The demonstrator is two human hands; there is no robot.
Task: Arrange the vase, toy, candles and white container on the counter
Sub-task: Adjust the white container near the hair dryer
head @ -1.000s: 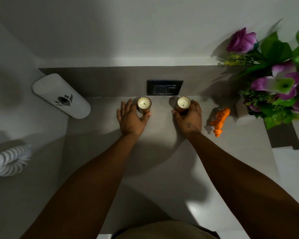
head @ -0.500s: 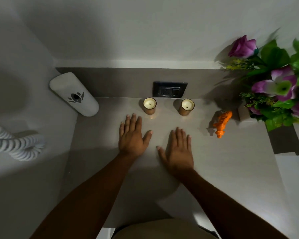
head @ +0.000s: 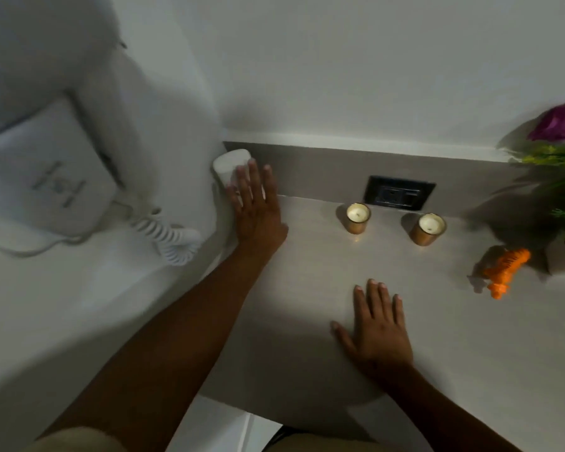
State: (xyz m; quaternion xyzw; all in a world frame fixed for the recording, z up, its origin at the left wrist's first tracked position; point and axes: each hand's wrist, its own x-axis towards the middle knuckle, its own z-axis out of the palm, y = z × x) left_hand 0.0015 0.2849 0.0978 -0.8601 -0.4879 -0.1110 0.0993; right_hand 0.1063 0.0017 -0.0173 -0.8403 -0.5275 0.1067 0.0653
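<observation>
The white container stands in the counter's back left corner against the wall. My left hand lies over its right side with fingers stretched out and apart, hiding most of it. My right hand rests flat on the grey counter, holding nothing. Two gold candles stand side by side near the back wall, the left candle and the right candle. An orange toy tiger stands to their right. The vase's purple flowers and green leaves show at the right edge.
A black wall socket sits just behind the candles. On the left wall hangs a white unit with a coiled white cord dangling beside the counter's left edge. The counter's front edge is close to my body.
My left hand has moved from the counter in front of the candles out to the left, onto the white container. My right hand has slid back a little. The view has swung left.
</observation>
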